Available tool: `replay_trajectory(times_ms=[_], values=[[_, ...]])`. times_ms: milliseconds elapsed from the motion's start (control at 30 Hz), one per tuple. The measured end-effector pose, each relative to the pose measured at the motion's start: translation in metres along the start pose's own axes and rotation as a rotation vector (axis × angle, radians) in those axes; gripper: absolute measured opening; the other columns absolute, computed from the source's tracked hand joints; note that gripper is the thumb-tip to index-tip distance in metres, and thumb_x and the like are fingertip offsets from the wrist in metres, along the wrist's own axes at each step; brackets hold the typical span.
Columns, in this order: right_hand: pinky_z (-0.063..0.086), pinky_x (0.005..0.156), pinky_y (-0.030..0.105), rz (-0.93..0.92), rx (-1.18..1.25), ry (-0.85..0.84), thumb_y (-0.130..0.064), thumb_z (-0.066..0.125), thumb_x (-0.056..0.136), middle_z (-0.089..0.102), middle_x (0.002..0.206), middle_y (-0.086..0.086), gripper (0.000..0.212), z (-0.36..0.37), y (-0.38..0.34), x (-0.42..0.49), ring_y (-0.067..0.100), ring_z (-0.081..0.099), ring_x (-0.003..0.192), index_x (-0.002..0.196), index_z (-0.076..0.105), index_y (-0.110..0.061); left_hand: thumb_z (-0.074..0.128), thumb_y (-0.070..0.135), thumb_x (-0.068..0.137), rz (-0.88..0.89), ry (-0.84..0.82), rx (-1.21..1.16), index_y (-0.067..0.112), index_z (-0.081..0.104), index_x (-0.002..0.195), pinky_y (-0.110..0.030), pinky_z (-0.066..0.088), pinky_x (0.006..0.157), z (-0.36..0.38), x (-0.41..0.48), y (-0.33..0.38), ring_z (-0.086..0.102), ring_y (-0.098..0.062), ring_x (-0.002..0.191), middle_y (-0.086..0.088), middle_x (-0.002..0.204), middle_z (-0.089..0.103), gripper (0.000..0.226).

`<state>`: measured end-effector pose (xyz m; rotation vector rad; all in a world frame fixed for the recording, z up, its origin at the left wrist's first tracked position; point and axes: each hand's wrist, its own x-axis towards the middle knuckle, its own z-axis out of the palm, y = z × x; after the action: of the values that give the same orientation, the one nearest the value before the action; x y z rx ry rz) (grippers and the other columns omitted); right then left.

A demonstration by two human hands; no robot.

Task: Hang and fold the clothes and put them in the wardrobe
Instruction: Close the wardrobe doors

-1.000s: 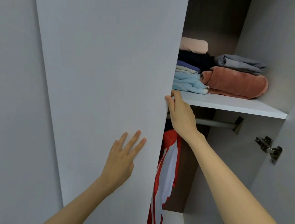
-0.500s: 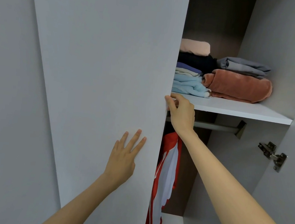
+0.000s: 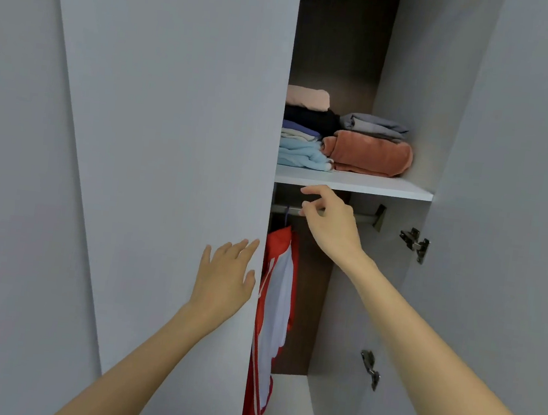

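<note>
The grey left wardrobe door [image 3: 168, 160] covers most of the left half of the opening. My left hand [image 3: 226, 277] rests flat on its face near the free edge, fingers straight. My right hand [image 3: 329, 221] hovers in front of the hanging rail [image 3: 364, 218], just under the white shelf [image 3: 354, 184], fingers loosely curled and holding nothing. Folded clothes sit on the shelf: a rust-coloured garment [image 3: 369, 153] under a grey one [image 3: 372, 126], and a stack with light blue [image 3: 303, 157], dark and pink pieces. A red and white jacket [image 3: 274, 304] hangs from the rail.
The right door [image 3: 525, 203] stands open, with two metal hinges [image 3: 415, 243] on its inner side. The wardrobe's dark back panel [image 3: 341, 43] shows above the clothes. A white floor panel [image 3: 288, 412] lies at the bottom of the compartment.
My right hand has let go of the left door's edge and moved right, away from it. The left door has swung further shut, and my left hand stays flat on it.
</note>
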<state>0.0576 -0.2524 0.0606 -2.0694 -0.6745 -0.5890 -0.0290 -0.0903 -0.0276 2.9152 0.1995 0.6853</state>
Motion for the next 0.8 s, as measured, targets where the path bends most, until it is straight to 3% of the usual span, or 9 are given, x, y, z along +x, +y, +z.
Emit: replay_trajectory(times_ms=[200, 367, 467, 633, 800], values=[[0.050, 0.065, 0.025, 0.025, -0.200, 0.058, -0.032, 0.050, 0.098, 0.066, 0.093, -0.016, 0.022, -0.079, -0.018, -0.093, 0.003, 0.060, 0.072, 0.118, 0.058, -0.033, 0.045, 0.037, 0.100, 0.141, 0.053, -0.235, 0.028, 0.033, 0.148, -0.041, 0.031, 0.115, -0.025, -0.053, 0.061, 0.044, -0.018, 0.134, 0.004, 0.148, 0.044, 0.051], [0.039, 0.058, 0.017, 0.074, -0.270, 0.132, -0.030, 0.051, 0.097, 0.063, 0.091, -0.017, 0.020, -0.142, -0.024, -0.166, 0.000, 0.053, 0.061, 0.114, 0.062, -0.030, 0.054, 0.034, 0.096, 0.249, 0.063, -0.413, 0.027, 0.042, 0.144, -0.035, 0.045, 0.101, -0.025, -0.101, 0.118, 0.055, -0.020, 0.124, 0.002, 0.141, 0.053, 0.050], [0.037, 0.057, 0.008, 0.090, -0.258, 0.223, -0.027, 0.052, 0.097, 0.062, 0.092, -0.015, 0.017, -0.176, -0.021, -0.201, 0.001, 0.055, 0.066, 0.111, 0.063, -0.027, 0.050, 0.038, 0.097, 0.341, 0.033, -0.425, 0.028, 0.035, 0.148, -0.034, 0.040, 0.106, -0.020, -0.115, 0.155, 0.043, -0.018, 0.134, 0.004, 0.150, 0.041, 0.054], [0.045, 0.071, 0.020, 0.066, -0.308, 0.462, -0.016, 0.054, 0.096, 0.060, 0.097, -0.006, 0.014, -0.227, -0.003, -0.242, 0.010, 0.054, 0.088, 0.106, 0.063, -0.016, 0.047, 0.047, 0.096, 0.456, -0.062, -0.500, 0.024, 0.017, 0.153, -0.039, 0.033, 0.113, -0.013, -0.127, 0.218, 0.024, -0.020, 0.144, 0.000, 0.159, 0.020, 0.069], [0.039, 0.075, 0.007, 0.184, -0.283, 0.557, -0.013, 0.058, 0.093, 0.051, 0.111, -0.002, 0.022, -0.264, 0.032, -0.254, 0.011, 0.049, 0.099, 0.115, 0.054, -0.012, 0.049, 0.054, 0.093, 0.507, -0.136, -0.530, 0.023, 0.003, 0.155, -0.040, 0.026, 0.115, -0.002, -0.129, 0.279, 0.012, -0.021, 0.148, -0.001, 0.162, 0.005, 0.083]])
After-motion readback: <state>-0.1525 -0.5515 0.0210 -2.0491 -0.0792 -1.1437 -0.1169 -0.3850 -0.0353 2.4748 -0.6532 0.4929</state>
